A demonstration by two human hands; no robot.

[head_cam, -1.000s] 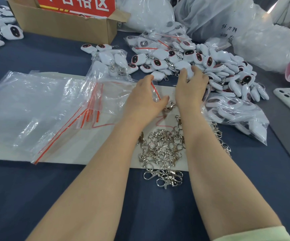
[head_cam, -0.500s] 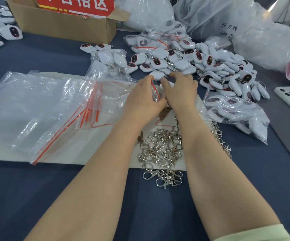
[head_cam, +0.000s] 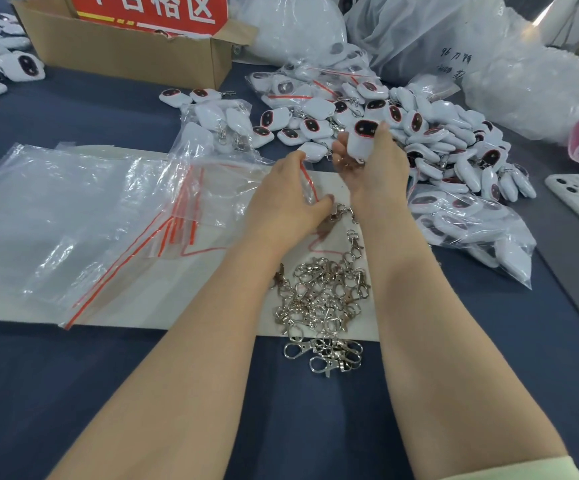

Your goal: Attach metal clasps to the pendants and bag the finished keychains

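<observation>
While its grip curls round one pendant (head_cam: 362, 140), lifted off the far pile (head_cam: 447, 143) it reached into a second ago, the right hand (head_cam: 374, 168) hangs beside the left hand (head_cam: 288, 202), which pinches the red zip edge (head_cam: 307, 180) of a bag; bagging seems next.
</observation>
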